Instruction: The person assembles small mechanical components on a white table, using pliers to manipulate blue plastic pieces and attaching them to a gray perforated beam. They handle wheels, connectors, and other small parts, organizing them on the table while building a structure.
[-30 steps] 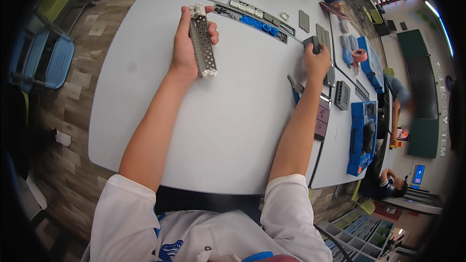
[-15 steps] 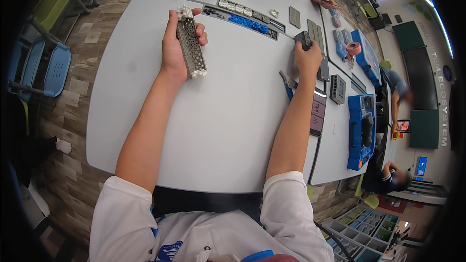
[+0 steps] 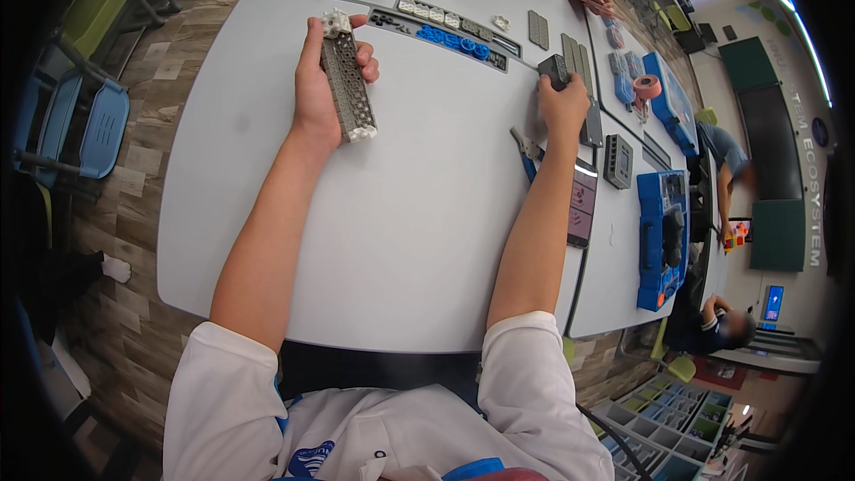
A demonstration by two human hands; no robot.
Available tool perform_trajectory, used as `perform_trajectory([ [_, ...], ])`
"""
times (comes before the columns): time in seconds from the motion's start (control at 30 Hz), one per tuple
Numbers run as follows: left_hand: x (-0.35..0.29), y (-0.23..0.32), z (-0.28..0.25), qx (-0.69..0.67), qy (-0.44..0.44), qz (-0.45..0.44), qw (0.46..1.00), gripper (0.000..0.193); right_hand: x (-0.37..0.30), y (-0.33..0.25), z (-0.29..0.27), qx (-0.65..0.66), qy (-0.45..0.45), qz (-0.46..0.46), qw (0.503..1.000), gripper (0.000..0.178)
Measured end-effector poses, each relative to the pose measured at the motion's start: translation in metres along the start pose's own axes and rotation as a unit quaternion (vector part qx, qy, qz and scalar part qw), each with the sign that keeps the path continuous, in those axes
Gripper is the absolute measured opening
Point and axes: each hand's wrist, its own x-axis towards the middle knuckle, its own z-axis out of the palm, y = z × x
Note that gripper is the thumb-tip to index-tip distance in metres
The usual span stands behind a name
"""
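Observation:
My left hand (image 3: 315,98) is wrapped round a long grey perforated beam assembly (image 3: 347,85) from a building kit. White connectors sit at both ends of it, and it is held tilted above the white table (image 3: 419,214). Further right, my right hand (image 3: 565,109) grips a dark grey block (image 3: 554,69), its fingers partly hidden behind the hand. Beside that wrist lie pliers (image 3: 526,148) with blue handles. A phone (image 3: 582,205) rests by the right forearm, its screen lit.
A long parts tray (image 3: 405,28) holds white, grey and blue pieces. Grey plates (image 3: 538,29) lie beyond it. At right are a grey box with a small screen (image 3: 618,162), an open blue case (image 3: 655,240) and a pink tape roll (image 3: 647,86). Another person's hand (image 3: 598,2) shows at the far side.
The dark grey block is slightly higher and tilted differently in my right hand. My left hand and the beam assembly have barely moved.

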Motion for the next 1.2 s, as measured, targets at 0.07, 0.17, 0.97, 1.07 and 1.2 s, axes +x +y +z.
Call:
perform_trajectory([
  [0.07, 0.0006, -0.0005, -0.0006, -0.001, 0.002, 0.0, 1.0, 0.069, 0.0004, 0.001, 0.0007, -0.012, 0.005, -0.006, 1.0, 0.064],
  [0.17, 0.0016, -0.0006, -0.0011, 0.003, 0.005, 0.0, 1.0, 0.069, 0.0007, 0.0023, 0.0016, -0.017, 0.009, -0.013, 1.0, 0.064],
  [0.97, 0.0012, -0.0003, -0.0021, -0.006, 0.002, -0.001, 1.0, 0.067, 0.0003, 0.0014, 0.0015, -0.004, 0.003, -0.003, 1.0, 0.063],
  [1.07, 0.0004, -0.0004, -0.0012, -0.002, 0.004, 0.001, 1.0, 0.067, 0.0015, 0.0058, 0.0037, 0.005, 0.002, -0.01, 1.0, 0.063],
  [1.2, 0.0003, -0.0003, -0.0009, 0.003, 0.007, 0.001, 1.0, 0.067, 0.0041, 0.008, 0.0049, 0.019, -0.004, -0.011, 1.0, 0.066],
])
